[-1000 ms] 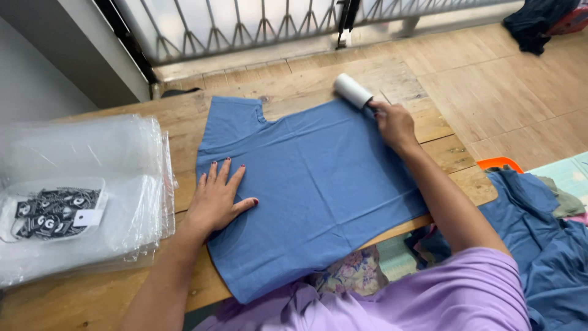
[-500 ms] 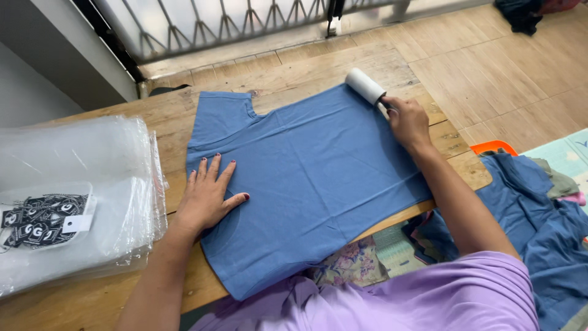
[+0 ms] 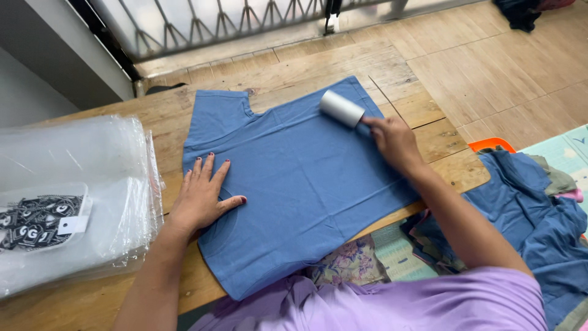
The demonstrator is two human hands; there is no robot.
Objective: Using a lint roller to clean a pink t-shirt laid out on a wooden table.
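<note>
A blue t-shirt [image 3: 300, 184] lies spread flat on a wooden table [image 3: 422, 104]. My left hand [image 3: 202, 196] presses flat on the shirt's left part, fingers spread. My right hand [image 3: 392, 141] grips the handle of a white lint roller [image 3: 340, 108], whose roll rests on the shirt's upper right area.
A thick stack of clear plastic bags [image 3: 73, 202] lies at the table's left, with a packet of black-and-white tags [image 3: 37, 220] on top. A heap of blue garments [image 3: 539, 208] sits at the right by an orange rim [image 3: 493, 144]. A metal railing [image 3: 220, 24] runs behind the table.
My right hand has drawn the lint roller from the shirt's far right edge inward, toward me, across the cloth. My left hand stays pressed on the shirt.
</note>
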